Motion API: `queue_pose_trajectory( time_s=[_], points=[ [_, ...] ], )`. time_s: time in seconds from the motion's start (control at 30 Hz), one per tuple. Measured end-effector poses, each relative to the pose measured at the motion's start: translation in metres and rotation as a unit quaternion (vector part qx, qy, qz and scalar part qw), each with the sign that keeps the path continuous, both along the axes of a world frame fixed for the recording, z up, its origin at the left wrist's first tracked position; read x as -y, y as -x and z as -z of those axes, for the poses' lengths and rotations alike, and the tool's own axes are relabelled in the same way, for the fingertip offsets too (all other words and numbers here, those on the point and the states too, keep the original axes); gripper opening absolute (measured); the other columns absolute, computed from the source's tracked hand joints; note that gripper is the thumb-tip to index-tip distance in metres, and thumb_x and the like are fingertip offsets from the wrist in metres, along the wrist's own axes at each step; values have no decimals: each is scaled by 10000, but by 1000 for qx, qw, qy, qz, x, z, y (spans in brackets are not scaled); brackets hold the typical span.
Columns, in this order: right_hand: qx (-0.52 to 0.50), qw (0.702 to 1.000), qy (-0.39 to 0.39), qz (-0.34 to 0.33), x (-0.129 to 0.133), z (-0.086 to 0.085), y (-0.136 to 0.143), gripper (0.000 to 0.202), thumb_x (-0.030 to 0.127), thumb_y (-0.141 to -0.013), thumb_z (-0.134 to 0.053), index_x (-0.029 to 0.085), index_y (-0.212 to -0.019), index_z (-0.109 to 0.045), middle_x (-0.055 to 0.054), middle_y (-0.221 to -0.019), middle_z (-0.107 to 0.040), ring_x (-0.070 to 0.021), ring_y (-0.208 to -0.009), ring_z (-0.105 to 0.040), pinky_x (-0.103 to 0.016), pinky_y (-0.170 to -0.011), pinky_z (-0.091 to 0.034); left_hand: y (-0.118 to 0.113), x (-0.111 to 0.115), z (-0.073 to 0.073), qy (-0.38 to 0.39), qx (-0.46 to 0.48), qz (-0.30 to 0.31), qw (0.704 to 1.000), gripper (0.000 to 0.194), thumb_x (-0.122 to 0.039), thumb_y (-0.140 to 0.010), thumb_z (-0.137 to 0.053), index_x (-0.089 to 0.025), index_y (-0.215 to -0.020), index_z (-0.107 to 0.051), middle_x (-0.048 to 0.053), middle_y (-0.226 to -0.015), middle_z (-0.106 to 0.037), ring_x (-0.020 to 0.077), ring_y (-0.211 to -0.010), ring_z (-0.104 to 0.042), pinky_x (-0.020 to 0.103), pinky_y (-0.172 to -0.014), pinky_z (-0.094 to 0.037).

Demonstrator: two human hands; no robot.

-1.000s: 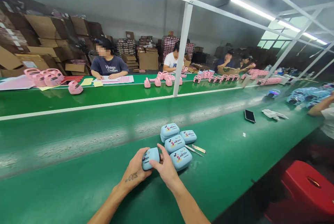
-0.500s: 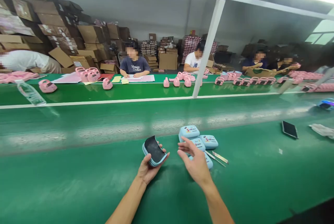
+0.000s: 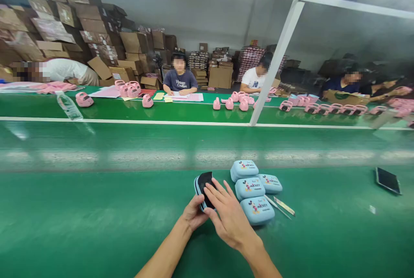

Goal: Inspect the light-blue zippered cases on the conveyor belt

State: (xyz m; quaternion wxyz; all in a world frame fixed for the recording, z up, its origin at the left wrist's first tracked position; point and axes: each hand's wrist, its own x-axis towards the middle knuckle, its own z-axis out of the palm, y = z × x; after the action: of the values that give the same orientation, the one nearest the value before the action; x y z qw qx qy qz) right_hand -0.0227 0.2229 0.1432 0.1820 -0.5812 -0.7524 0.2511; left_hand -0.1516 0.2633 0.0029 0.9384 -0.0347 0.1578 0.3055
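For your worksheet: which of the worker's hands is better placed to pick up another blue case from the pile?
Probably the right hand: it lies nearest the pile of blue cases, while the left hand holds the open case.

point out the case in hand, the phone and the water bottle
case (image 3: pixel 204 183), head view, its black underside
phone (image 3: pixel 387 180), head view, middle of its dark screen
water bottle (image 3: pixel 69 106), head view, its clear body

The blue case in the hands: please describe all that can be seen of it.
The blue case is small, rounded and light blue, apparently moulded, with a seam line along its edge. It is turned so that its black inner or back face shows. The left hand holds it from below; the right hand lays fingers on the black face. It sits just above the green table.
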Motion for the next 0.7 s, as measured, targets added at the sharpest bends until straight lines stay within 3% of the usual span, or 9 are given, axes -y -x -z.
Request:
queue_pose_trajectory(
  time_s=[0.27,0.53,0.7],
  points=[
    [89,996,-11,-16,2,-4,-1,463,229,-1007,-469,140,-1462,-453,-68,-1507,-476,-303,-1472,-278,-643,-1197,-264,-2,0,-4,9,30,7,999,206,-200,-734,-804,-174,-935,-770,29,-968,-808,151,-929,-741,243,-1007,-511],
    [60,997,-52,12,2,-2,-14,464,213,-1020,-399,158,-1480,-425,-51,-1534,-439,-294,-1497,-202,-654,-1200,-232,-6,-2,-9,-4,80,18,997,251,-222,-769,-772,-211,-1019,-759,16,-1115,-780,137,-1039,-712,226,-996,-504],
    [76,997,-19,-15,0,-8,-15,469,263,-1017,-452,160,-1474,-441,-36,-1540,-430,-309,-1500,-181,-664,-1205,-212,-10,-2,-18,-17,97,29,995,283,-243,-773,-770,-188,-1050,-751,57,-1104,-781,174,-1090,-696,269,-1087,-442]
  ],
)
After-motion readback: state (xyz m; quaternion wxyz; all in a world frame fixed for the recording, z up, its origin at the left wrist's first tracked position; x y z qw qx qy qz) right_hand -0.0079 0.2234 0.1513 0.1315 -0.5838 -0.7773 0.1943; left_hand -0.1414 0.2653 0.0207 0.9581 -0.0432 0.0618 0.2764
